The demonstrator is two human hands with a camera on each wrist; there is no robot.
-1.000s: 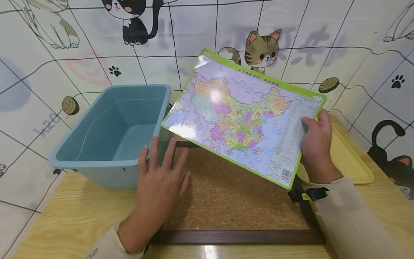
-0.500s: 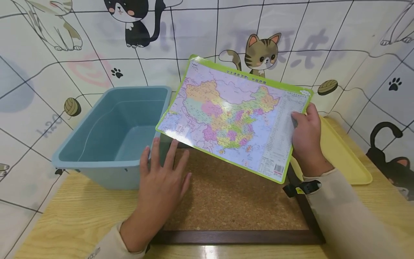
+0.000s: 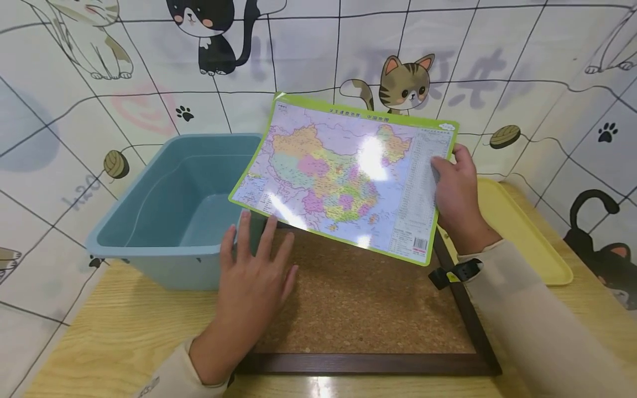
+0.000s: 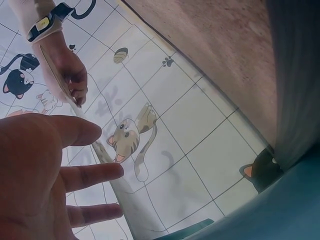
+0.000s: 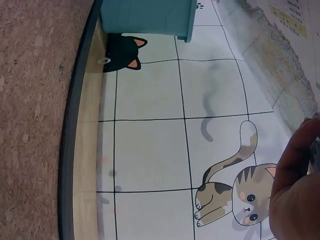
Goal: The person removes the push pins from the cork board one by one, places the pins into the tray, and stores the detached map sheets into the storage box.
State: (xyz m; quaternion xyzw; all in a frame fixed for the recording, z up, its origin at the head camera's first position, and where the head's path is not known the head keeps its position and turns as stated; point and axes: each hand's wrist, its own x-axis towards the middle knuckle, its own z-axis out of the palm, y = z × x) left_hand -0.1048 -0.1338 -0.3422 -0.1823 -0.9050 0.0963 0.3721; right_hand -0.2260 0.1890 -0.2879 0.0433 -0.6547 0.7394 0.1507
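Note:
A glossy map sheet (image 3: 338, 177) with a green border is held up, tilted, above the cork board in the head view. My right hand (image 3: 457, 193) pinches its right edge, thumb on the printed face and fingers behind. Near the sheet's lower left corner, my left hand (image 3: 254, 287) has its fingers spread and straight, the tips right by the lower edge and the bin's rim. In the left wrist view the sheet (image 4: 112, 182) shows edge-on past the left fingers (image 4: 92, 177). The right wrist view catches part of the right hand (image 5: 297, 185) and the sheet's back (image 5: 280, 70).
A blue plastic bin (image 3: 154, 251) stands at left on the wooden table (image 3: 164, 315). The cork board (image 3: 368, 309) with its dark frame lies in the middle. A yellow tray (image 3: 527, 237) sits at right. Behind is a wall covering (image 3: 298, 55) with cartoon cats.
The right hand has moved the map sheet leftward and slightly levelled its tilt, its left corner now overlapping the bin's edge more. The left hand has stayed nearly in place.

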